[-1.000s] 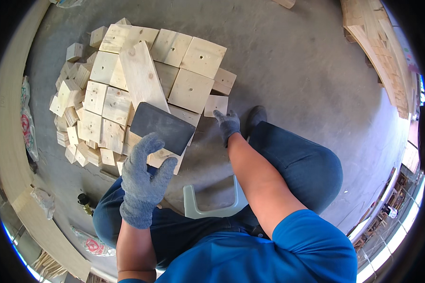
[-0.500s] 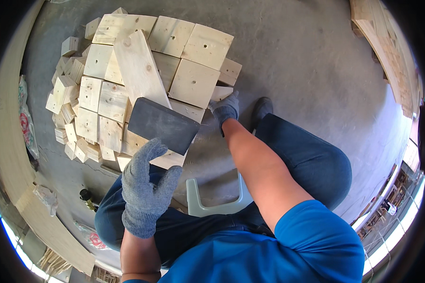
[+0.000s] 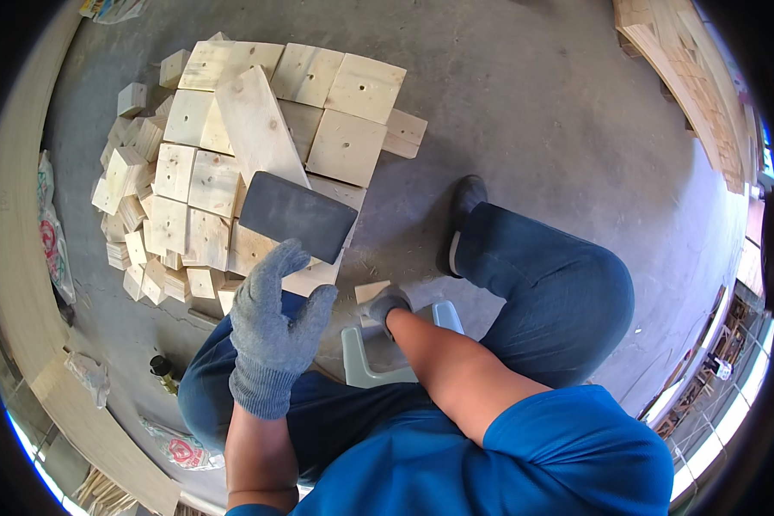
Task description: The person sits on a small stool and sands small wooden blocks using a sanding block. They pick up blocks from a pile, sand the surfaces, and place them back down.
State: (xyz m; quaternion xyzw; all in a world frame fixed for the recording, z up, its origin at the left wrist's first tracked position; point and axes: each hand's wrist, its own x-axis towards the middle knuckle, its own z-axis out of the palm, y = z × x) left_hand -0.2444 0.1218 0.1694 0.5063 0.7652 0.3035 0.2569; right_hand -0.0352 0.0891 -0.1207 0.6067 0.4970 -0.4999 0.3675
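In its grey knitted glove, my left hand (image 3: 275,331) is raised with fingers and thumb apart and nothing in it. Just beyond its fingertips lies a dark grey flat rectangular slab (image 3: 297,217) with rounded corners. The slab rests over the near end of a pale wooden plank (image 3: 261,125), which slants across stacked wooden blocks (image 3: 346,147) with small holes or knots. My right hand (image 3: 385,308), also gloved, grips a small pale wooden block (image 3: 370,291) low in front of me. Part of that block is hidden by the hand.
A pale grey-green plastic stool (image 3: 359,361) shows between my legs. Smaller blocks (image 3: 122,176) lie heaped left of the stack. My shoe (image 3: 467,206) rests on the concrete floor to the right. Long boards (image 3: 675,77) stand at the far right, and a plastic bag (image 3: 53,232) lies at the left.
My right hand has moved from the stack's right edge back toward me, carrying a wooden block from there. My left hand stays open, nearly in place.
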